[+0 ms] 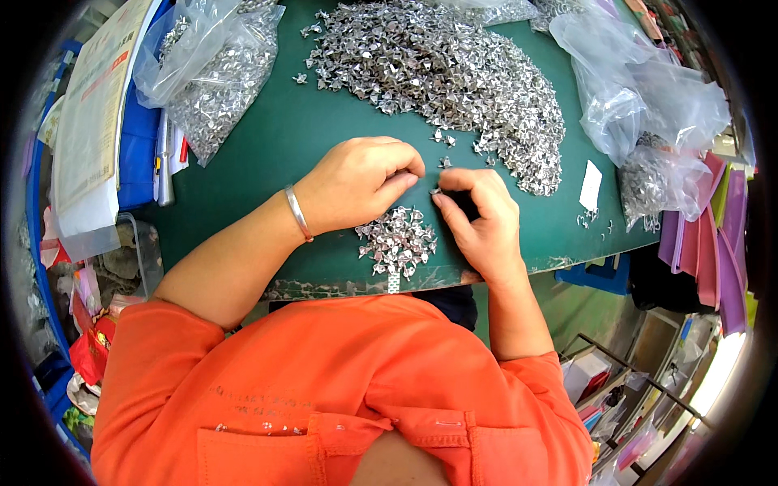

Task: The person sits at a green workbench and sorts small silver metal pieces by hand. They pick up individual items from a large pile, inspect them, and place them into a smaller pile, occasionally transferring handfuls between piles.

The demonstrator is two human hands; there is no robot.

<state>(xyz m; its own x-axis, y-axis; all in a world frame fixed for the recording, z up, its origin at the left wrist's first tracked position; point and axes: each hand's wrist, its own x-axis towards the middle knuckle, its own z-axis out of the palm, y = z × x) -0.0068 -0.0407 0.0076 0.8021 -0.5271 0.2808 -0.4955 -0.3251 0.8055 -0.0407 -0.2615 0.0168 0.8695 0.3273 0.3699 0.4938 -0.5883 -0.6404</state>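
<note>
Near the middle of the frame, the right hand pinches a small silvery metal piece between thumb and forefinger, above the green desk. The left hand, just to the left, has its fingers curled and its thumb close to the forefinger; whether it grips anything I cannot tell. A silver bracelet circles the left wrist. Below the hands, close to the desk's near edge, lies a small pile of similar pieces. A much larger heap spreads from the top centre toward the upper right, with a few loose pieces near the fingertips. A clear bag of metal parts lies at the upper left, and a white tag lies right of the heap, near another part-filled bag.
</note>
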